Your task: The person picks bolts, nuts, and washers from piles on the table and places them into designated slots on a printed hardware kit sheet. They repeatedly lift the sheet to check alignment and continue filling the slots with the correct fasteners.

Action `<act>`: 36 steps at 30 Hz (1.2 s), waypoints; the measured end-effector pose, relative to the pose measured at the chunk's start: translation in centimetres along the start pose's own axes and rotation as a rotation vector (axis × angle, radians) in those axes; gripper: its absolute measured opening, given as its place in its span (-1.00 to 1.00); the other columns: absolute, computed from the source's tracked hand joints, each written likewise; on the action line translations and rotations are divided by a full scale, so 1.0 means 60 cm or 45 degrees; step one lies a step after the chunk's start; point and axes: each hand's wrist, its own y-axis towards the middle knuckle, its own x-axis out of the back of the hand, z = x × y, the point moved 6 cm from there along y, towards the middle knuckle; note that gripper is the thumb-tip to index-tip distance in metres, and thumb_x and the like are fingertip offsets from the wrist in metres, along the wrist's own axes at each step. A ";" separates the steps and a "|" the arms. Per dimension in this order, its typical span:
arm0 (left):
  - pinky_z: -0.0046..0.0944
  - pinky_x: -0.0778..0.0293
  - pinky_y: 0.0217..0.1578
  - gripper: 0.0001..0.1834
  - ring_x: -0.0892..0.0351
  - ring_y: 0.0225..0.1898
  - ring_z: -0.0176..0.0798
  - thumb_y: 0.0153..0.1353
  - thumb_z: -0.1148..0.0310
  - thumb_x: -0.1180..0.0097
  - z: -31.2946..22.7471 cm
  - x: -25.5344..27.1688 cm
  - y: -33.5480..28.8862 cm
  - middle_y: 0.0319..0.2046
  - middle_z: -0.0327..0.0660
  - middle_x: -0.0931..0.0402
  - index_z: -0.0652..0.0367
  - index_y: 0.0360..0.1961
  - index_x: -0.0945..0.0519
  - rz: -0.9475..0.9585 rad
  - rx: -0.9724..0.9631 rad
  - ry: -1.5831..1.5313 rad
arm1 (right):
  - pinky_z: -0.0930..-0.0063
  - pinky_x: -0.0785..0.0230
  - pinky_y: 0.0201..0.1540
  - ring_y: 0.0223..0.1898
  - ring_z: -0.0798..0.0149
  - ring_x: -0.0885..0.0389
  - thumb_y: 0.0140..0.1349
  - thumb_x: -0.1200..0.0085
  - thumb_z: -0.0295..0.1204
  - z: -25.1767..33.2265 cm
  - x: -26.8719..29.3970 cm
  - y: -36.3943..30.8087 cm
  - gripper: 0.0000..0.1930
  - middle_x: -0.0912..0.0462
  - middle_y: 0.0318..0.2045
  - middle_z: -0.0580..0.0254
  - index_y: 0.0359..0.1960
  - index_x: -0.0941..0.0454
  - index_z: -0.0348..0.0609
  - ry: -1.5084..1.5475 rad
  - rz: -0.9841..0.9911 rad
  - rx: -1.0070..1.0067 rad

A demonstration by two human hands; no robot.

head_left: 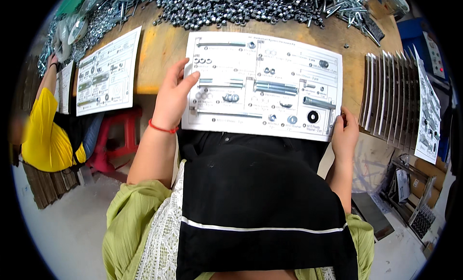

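Observation:
A white printed hardware card [226,124] lies tilted before me over the table's front edge, above my black apron. Bolts, nuts, washers and a black ring washer [313,117] sit on its outlined pictures. My left hand [174,94], with a red string at the wrist, grips the card's left edge, thumb on top and the other fingers partly hidden. At the lower right corner my right hand [345,133] is closed on the card's edge, its fingers curled.
Heaped nuts [231,9] and loose bolts [345,9] cover the back of the wooden table [149,77]. Several similar cards [424,111] stand in a row at right. Another card [108,72] lies at left, near a co-worker in a yellow top [46,140]. A red stool [120,135] stands below.

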 end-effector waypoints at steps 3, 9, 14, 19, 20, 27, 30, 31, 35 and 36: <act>-0.24 -0.34 0.16 -0.35 -0.42 0.15 -0.17 0.26 0.36 -0.18 0.007 0.008 0.004 0.17 0.05 -0.39 0.36 0.31 -0.25 0.090 0.003 0.007 | 0.40 -0.40 -0.08 -0.18 0.19 -0.55 0.24 -0.01 -0.57 -0.003 0.007 0.009 -0.69 -0.55 -0.20 0.06 0.02 -0.55 -0.32 -0.069 0.010 -0.027; -0.18 -0.48 0.05 -0.53 -0.55 0.06 -0.09 0.16 0.32 -0.26 -0.080 -0.034 0.079 0.03 0.01 -0.53 0.35 0.06 -0.54 0.172 -0.310 0.495 | 0.29 -0.40 0.04 -0.05 0.02 -0.56 0.18 -0.06 -0.53 0.139 0.030 0.118 -0.70 -0.58 -0.14 -0.03 -0.03 -0.56 -0.33 0.063 -0.062 0.236; -0.07 -0.55 -0.04 -0.52 -0.64 -0.11 0.10 0.13 0.15 -0.20 -0.115 -0.220 0.205 -0.14 0.12 -0.63 0.32 -0.04 -0.61 0.355 -0.516 1.027 | 0.18 -0.39 0.12 0.03 -0.09 -0.55 0.13 -0.09 -0.45 0.237 -0.131 0.277 -0.64 -0.59 -0.06 -0.10 -0.02 -0.58 -0.30 -0.064 0.375 0.345; -0.05 -0.47 0.07 -0.60 -0.53 0.01 0.12 0.18 0.21 -0.20 -0.088 -0.269 0.262 -0.06 0.06 -0.50 0.26 -0.05 -0.58 0.232 -0.478 1.339 | 0.12 -0.39 0.15 0.08 -0.13 -0.52 0.11 -0.08 -0.45 0.291 -0.244 0.327 -0.66 -0.54 0.01 -0.12 -0.05 -0.55 -0.24 -0.224 0.263 0.308; -0.06 -0.47 0.05 -0.60 -0.53 0.00 0.09 0.19 0.20 -0.22 -0.091 -0.275 0.263 -0.07 0.02 -0.49 0.19 -0.01 -0.57 0.269 -0.463 1.348 | 0.16 -0.41 0.11 0.04 -0.10 -0.55 0.08 -0.13 -0.46 0.287 -0.243 0.330 -0.66 -0.55 -0.02 -0.08 -0.06 -0.57 -0.20 -0.193 0.221 0.302; -0.10 -0.50 -0.03 -0.62 -0.57 -0.09 0.02 0.14 0.20 -0.29 -0.092 -0.267 0.246 -0.15 -0.04 -0.52 0.07 -0.03 -0.59 0.440 -0.566 1.214 | 0.27 -0.46 0.01 -0.09 -0.01 -0.60 0.03 -0.17 -0.51 0.242 -0.215 0.319 -0.70 -0.59 -0.15 0.02 -0.14 -0.63 -0.12 -0.027 0.451 0.327; -0.12 -0.52 -0.07 -0.66 -0.60 -0.13 -0.03 0.14 0.21 -0.28 -0.088 -0.269 0.247 -0.17 -0.11 -0.54 0.03 -0.06 -0.62 0.431 -0.592 1.238 | 0.27 -0.46 -0.01 -0.11 0.01 -0.60 0.06 -0.16 -0.50 0.242 -0.219 0.317 -0.72 -0.58 -0.13 0.03 -0.13 -0.64 -0.11 0.054 0.420 0.366; -0.12 -0.52 -0.08 -0.67 -0.60 -0.13 -0.04 0.15 0.22 -0.28 -0.088 -0.271 0.247 -0.17 -0.12 -0.54 0.02 -0.06 -0.62 0.444 -0.578 1.253 | 0.27 -0.46 -0.01 -0.11 0.01 -0.60 0.06 -0.15 -0.49 0.242 -0.219 0.317 -0.72 -0.58 -0.13 0.03 -0.13 -0.65 -0.11 0.089 0.402 0.380; -0.11 -0.53 -0.09 -0.69 -0.60 -0.12 -0.05 0.16 0.22 -0.26 -0.094 -0.272 0.242 -0.16 -0.16 -0.54 -0.03 -0.06 -0.63 0.423 -0.587 1.310 | 0.25 -0.46 0.00 -0.11 0.01 -0.60 0.12 -0.18 -0.43 0.251 -0.222 0.317 -0.74 -0.58 -0.10 0.02 -0.12 -0.65 -0.11 0.068 0.424 0.360; -0.11 -0.53 -0.09 -0.69 -0.60 -0.12 -0.05 0.16 0.21 -0.25 -0.095 -0.272 0.241 -0.16 -0.16 -0.54 -0.03 -0.06 -0.64 0.410 -0.595 1.321 | 0.25 -0.46 0.00 -0.10 0.01 -0.60 0.13 -0.19 -0.41 0.252 -0.224 0.319 -0.74 -0.58 -0.10 0.02 -0.12 -0.65 -0.12 0.043 0.422 0.358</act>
